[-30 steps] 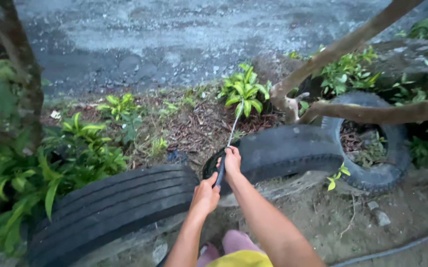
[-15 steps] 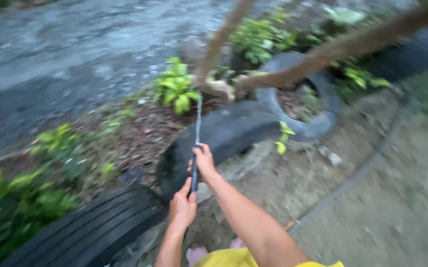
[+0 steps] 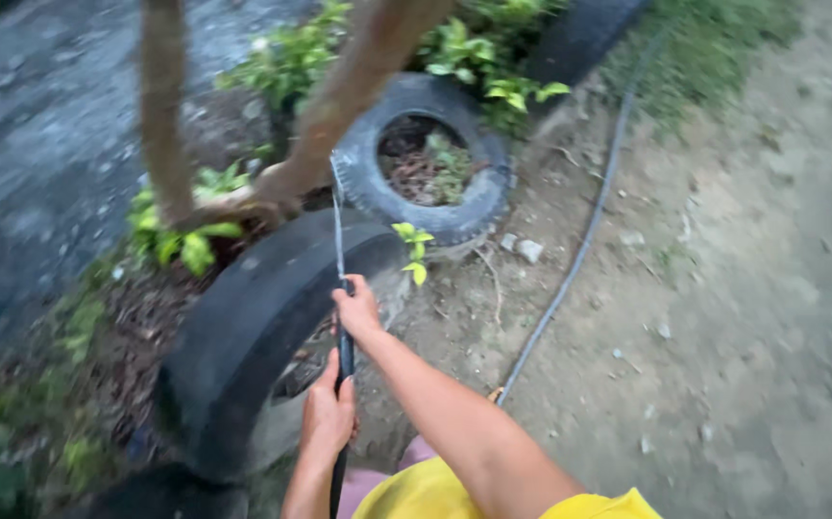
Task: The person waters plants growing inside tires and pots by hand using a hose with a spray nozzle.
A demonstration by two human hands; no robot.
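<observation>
Since a second ago my view has swung right, so the half-buried tyre [image 3: 243, 327] now sits left and the flat tyre planter [image 3: 478, 197] lies ahead. My left hand [image 3: 328, 415] is wrapped around the dark hose [image 3: 344, 356] low down, and my right hand [image 3: 358, 309] is closed around it higher. It looks light, bendy and maybe slick, best gripped near the nozzle end, which points at the tree trunk [image 3: 339, 106].

Two old tyres [image 3: 262, 327] [image 3: 426, 163] are set among leafy plants [image 3: 474, 58] beside bare branches [image 3: 358, 86], and a thin hose [image 3: 579, 240] is laid across dirt.
</observation>
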